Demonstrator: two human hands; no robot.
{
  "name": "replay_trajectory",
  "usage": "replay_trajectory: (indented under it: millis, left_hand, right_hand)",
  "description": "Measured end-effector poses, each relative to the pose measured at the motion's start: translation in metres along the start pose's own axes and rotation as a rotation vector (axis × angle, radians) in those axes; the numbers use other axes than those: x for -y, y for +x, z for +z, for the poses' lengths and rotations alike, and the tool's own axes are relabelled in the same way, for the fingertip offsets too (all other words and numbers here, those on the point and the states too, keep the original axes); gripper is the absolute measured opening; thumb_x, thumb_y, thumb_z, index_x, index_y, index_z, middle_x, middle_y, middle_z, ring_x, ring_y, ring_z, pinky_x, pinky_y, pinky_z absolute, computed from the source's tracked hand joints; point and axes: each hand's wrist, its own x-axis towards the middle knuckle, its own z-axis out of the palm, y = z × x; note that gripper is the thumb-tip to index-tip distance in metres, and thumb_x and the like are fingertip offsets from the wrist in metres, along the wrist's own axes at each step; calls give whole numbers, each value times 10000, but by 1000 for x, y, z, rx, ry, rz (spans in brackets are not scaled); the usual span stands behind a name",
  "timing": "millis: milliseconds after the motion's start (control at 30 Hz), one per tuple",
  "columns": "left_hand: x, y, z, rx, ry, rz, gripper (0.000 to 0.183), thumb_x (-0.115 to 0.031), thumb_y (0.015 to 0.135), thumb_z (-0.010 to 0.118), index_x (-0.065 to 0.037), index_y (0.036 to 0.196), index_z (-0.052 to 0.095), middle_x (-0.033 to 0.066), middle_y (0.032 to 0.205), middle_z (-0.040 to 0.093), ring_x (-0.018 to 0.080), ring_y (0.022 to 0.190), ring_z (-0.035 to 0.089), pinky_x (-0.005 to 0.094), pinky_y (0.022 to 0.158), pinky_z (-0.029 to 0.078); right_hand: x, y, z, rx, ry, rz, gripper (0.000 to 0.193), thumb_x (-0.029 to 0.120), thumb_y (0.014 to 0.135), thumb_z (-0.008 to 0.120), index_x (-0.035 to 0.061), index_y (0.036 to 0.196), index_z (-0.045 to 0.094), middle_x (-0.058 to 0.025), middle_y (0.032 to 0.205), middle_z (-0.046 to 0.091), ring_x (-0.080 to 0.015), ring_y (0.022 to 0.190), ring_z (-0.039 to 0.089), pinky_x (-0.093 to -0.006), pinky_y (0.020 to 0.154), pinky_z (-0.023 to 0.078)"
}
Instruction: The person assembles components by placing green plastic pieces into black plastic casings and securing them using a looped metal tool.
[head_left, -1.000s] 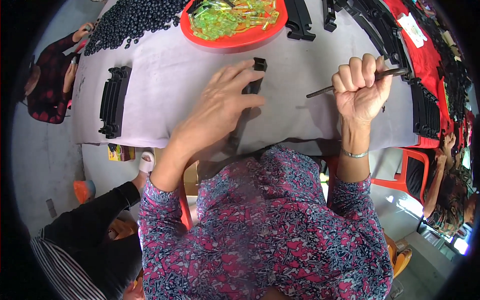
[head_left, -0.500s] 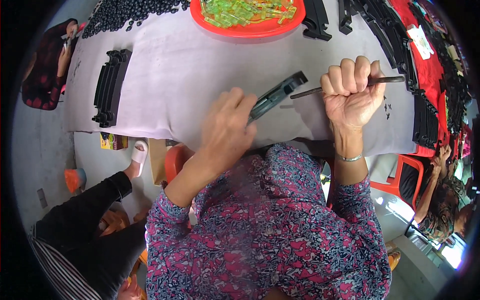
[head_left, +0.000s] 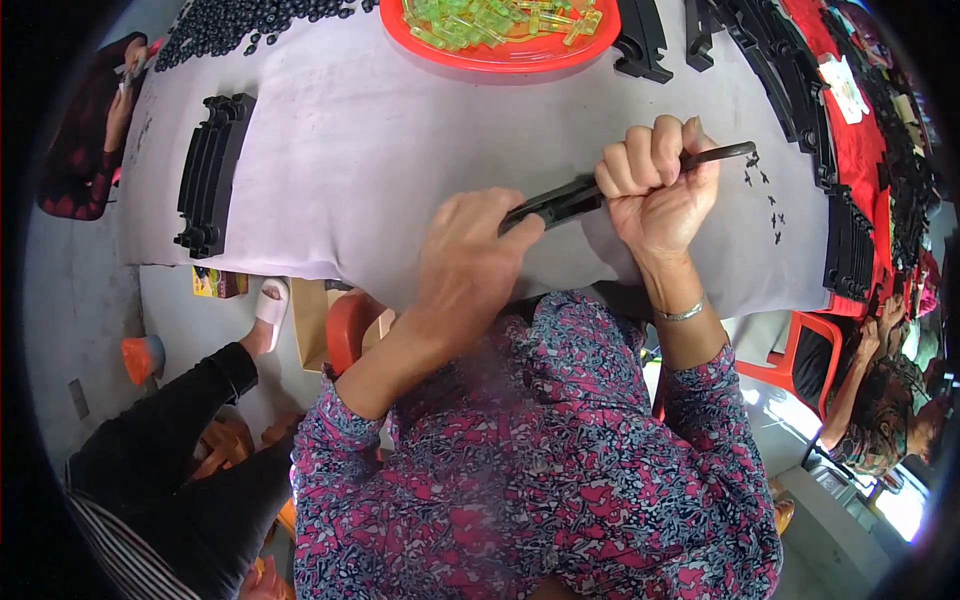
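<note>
Closed round one end of a black slotted plastic piece (head_left: 568,205), my left hand (head_left: 472,255) holds it over the table, slanting up to the right. In my right fist (head_left: 660,185) is a thin dark rod (head_left: 725,153), its tip sticking out past the thumb. The far end of the black piece meets the rod side of my right fist; whether the rod enters the piece is hidden by the fingers. Several tiny black cross-shaped bits (head_left: 772,215) lie on the cloth to the right of my right wrist.
A red tray (head_left: 500,62) of yellow-green clear plastic pieces stands at the far middle. Black ribbed parts (head_left: 215,175) lie at the left, more black parts (head_left: 850,245) at the right edge. Small black round pieces (head_left: 240,25) are heaped far left. Another person's leg (head_left: 170,420) is at lower left.
My right hand has moved left and slightly down with the rod. The black piece has tilted flatter, and its end now meets my right fist.
</note>
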Motion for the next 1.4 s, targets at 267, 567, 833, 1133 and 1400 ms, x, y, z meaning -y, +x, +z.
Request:
replay_trajectory:
  millis: [267,567,833,1133,1400]
  left_hand:
    - [3,-2,5,45,-22,-58,213,-74,780,616,-82,984,677,81,1019,618,268,916,611,403,777,477]
    - [5,-1,6,53,-12,-52,239,-70,773,623,-87,1003,686,71,1034,623,265,908,609,397,771,476]
    - [8,-3,9,39,-31,-36,263,-56,759,631,-79,1016,684,78,1036,618,275,894,608,403,755,493]
    - [6,-2,10,72,-31,-34,280,-38,770,621,-55,1046,668,89,1048,617,283,881,611,398,719,523]
    - [8,-2,11,3,-31,-4,295,25,760,662,-77,1035,694,66,1012,645,273,827,630,387,676,532]
  right_hand:
    - [0,-1,0,-12,12,6,508,447,1046,330,142,640,321,36,546,243,-109,499,169,-299,475,168]
    - [0,-1,1,-11,-3,20,514,460,1034,362,142,633,316,37,544,244,-107,498,169,-304,470,155]
    - [-1,1,3,-23,1,26,520,459,1033,367,142,624,313,35,531,237,-106,482,148,-306,459,138]
    - [-5,3,-3,-7,56,68,509,443,1018,375,152,608,297,34,526,230,-107,473,141,-310,447,131]
    - [-6,4,-6,-51,115,94,481,427,999,360,159,608,283,40,524,221,-107,469,144,-311,442,130]
